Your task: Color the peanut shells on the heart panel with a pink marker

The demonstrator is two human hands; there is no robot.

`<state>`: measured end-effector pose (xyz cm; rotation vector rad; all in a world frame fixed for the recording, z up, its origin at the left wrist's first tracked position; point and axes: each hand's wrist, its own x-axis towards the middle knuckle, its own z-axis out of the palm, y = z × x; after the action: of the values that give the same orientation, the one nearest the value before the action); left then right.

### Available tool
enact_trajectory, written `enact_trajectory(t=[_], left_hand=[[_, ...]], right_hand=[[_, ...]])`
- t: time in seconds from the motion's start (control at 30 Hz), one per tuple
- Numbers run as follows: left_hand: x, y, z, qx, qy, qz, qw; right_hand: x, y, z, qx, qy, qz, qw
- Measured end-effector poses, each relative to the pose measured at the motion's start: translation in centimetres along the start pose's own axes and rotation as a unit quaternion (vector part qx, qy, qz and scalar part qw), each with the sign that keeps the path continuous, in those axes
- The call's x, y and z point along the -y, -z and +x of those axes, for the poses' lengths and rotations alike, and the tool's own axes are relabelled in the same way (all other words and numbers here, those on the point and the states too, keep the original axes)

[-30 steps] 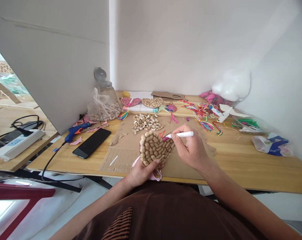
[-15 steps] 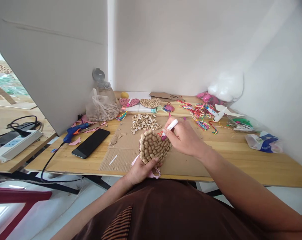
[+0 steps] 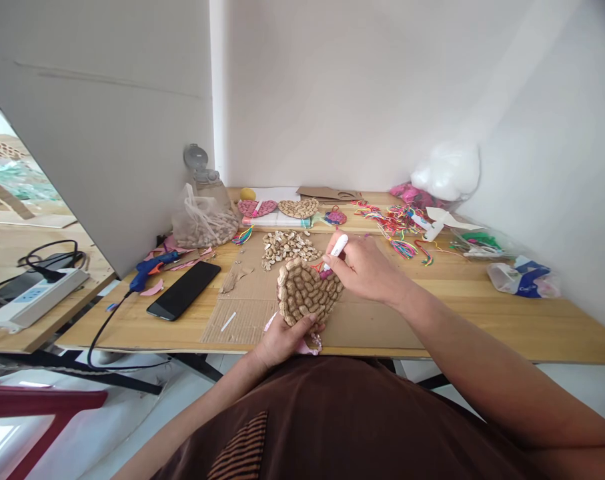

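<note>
- Peanut-shell heart (image 3: 305, 293): tilted above the cardboard (image 3: 372, 327), its lower edge gripped by the left hand (image 3: 285, 341).
- White marker (image 3: 339, 245): pinched in the right hand (image 3: 369, 267), tip at the heart's purple patch.
- Shell pile (image 3: 289, 248): behind, on cardboard.

I see a flat cardboard sheet (image 3: 377, 325) on the wooden table (image 3: 475, 323). Left of it lies a black phone (image 3: 183, 291), well right a plastic packet (image 3: 525, 278)

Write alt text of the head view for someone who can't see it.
A left hand holds a peanut-covered piece while the right hand holds a white marker at a purple patch along its upper edge. Beyond, shells lie on cardboard, a black phone to the left.
</note>
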<state>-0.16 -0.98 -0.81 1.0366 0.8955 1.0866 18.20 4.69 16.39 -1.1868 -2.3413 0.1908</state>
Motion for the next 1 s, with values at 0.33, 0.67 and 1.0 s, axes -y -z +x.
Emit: enact_trajectory(t=[0.33,0.67,1.0], left_hand=[[-0.8,-0.2,-0.2,-0.008,0.001,0.024,1.000],[-0.3,0.0,-0.1,0.003,0.016,-0.008,1.000],[-0.3,-0.1,0.0,0.002,0.002,-0.019,1.000]], right_hand=[[-0.7,0.0,0.2,-0.020,0.031,-0.044,0.998],[0.0,-0.1,-0.1,-0.002,0.007,0.045,0.999],[-0.4,-0.6,-0.7,-0.042,0.016,0.046,0.998]])
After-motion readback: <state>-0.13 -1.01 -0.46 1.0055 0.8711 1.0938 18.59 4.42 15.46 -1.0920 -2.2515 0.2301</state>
